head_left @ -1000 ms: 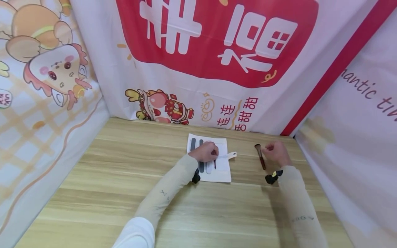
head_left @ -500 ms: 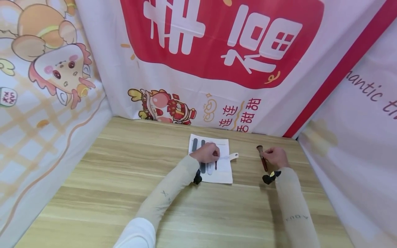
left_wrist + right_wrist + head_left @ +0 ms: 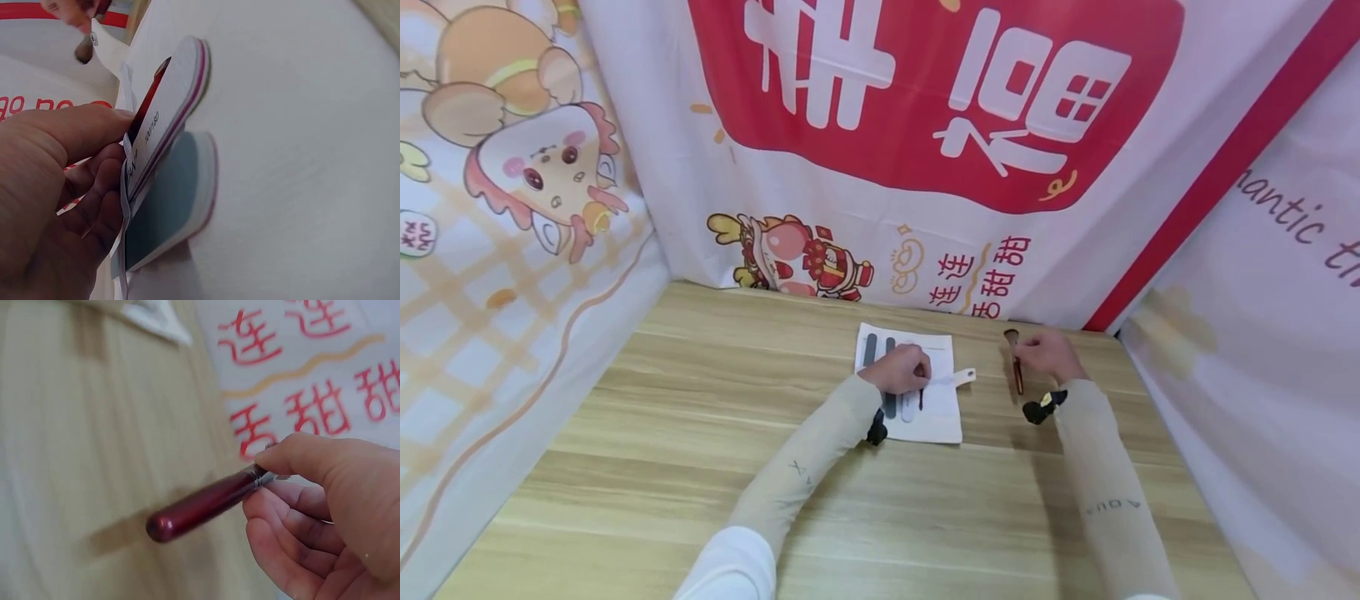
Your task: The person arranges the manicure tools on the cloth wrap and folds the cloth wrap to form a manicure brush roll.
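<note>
My right hand (image 3: 1051, 353) pinches a makeup brush (image 3: 1018, 371) by its metal collar, holding it above the table. In the right wrist view the brush's glossy dark red handle (image 3: 203, 509) points down-left; fingers mostly hide its bristles. My left hand (image 3: 901, 369) is over an unfolded white case (image 3: 942, 425). Its thumb and forefinger pinch the case's white elastic band (image 3: 127, 87) in the left wrist view. Under that band sit a white nail file (image 3: 181, 81), a grey nail file (image 3: 178, 187) and a slim dark red tool (image 3: 150, 94), partly hidden by the thumb.
A snap tab (image 3: 965, 377) sticks out from the case's right side toward the brush. More grey files (image 3: 870, 350) lie at the case's left. Printed cloth (image 3: 925, 179) hangs behind the wooden table (image 3: 700, 433) and along both sides.
My right hand has moved in to the brush, taken hold of it and lifted it slightly, shifting it left. The left hand has stayed at the case.
</note>
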Demonstrator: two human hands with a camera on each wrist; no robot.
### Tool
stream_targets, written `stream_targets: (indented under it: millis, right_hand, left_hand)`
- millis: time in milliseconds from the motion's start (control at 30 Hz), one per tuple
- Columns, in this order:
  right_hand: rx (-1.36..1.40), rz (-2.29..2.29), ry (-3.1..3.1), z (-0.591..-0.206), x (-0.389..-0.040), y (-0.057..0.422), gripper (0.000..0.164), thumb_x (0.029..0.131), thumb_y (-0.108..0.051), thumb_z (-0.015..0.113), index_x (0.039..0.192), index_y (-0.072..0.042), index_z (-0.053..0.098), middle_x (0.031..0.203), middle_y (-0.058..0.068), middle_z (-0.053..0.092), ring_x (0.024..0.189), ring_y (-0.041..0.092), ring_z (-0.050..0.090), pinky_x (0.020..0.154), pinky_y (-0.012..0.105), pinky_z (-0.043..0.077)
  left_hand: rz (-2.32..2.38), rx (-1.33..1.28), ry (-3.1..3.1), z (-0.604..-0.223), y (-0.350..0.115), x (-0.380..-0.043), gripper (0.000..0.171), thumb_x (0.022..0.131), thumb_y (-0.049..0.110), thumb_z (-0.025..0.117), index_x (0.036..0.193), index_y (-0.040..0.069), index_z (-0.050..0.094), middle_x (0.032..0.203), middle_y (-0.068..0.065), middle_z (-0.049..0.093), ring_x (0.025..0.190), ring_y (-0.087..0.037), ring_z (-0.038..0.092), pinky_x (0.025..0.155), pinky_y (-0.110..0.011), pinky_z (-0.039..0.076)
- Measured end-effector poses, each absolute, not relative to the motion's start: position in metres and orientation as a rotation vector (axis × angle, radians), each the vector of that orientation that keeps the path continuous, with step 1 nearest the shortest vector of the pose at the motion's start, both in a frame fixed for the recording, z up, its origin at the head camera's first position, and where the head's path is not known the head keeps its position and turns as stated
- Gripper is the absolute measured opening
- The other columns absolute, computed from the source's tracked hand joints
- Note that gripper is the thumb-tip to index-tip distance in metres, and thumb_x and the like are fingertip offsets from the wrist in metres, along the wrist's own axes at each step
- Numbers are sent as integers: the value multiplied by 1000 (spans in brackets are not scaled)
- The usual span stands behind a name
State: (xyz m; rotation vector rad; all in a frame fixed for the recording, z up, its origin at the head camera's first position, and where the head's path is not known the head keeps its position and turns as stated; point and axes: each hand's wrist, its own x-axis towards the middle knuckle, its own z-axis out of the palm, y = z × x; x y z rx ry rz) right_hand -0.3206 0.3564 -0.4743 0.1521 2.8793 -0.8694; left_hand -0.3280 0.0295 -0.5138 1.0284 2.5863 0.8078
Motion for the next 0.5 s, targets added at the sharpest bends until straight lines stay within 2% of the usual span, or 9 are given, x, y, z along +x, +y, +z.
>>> stream_targets:
  millis: [100, 200, 300, 400, 500]
  right_hand:
    - [103, -929, 2872, -460, -326, 340, 28, 97, -33, 69, 91, -6, 76, 78, 2, 73, 77, 19, 62, 68, 31, 48]
    - [92, -995, 2847, -450, -329, 320, 33, 99, -32, 70, 110, -3, 78, 102, 13, 81, 95, 27, 74, 77, 33, 57]
    - [121, -1077, 2824, -448, -335, 299, 35, 99, -32, 70, 113, -1, 76, 111, 19, 79, 104, 35, 76, 86, 40, 61]
    - [132, -1200, 2803, -449, -341, 279, 34, 98, -30, 72, 112, 0, 76, 113, 21, 78, 106, 38, 76, 94, 48, 61]
    - [112, -1280, 2813, -451, -347, 259, 33, 97, -28, 75, 114, 0, 77, 111, 21, 79, 102, 37, 77, 93, 48, 62]
  left_hand:
    - [821, 1025, 2592, -513, 28, -328, 11, 100, 10, 69, 94, 11, 78, 88, 0, 72, 83, -13, 61, 81, -26, 51]
    - [842, 1018, 2589, -514, 26, -327, 10, 100, 10, 69, 95, 9, 78, 89, 0, 71, 83, -12, 61, 81, -26, 51]
    - [862, 1019, 2589, -515, 25, -327, 10, 100, 10, 70, 95, 9, 79, 88, -1, 72, 82, -12, 61, 80, -26, 51]
    - [871, 1047, 2588, -516, 25, -327, 10, 100, 9, 71, 94, 8, 79, 88, -1, 73, 81, -11, 61, 81, -26, 51]
    - [879, 1063, 2586, -515, 25, -326, 10, 99, 9, 71, 94, 7, 79, 89, -2, 74, 82, -12, 62, 83, -27, 52]
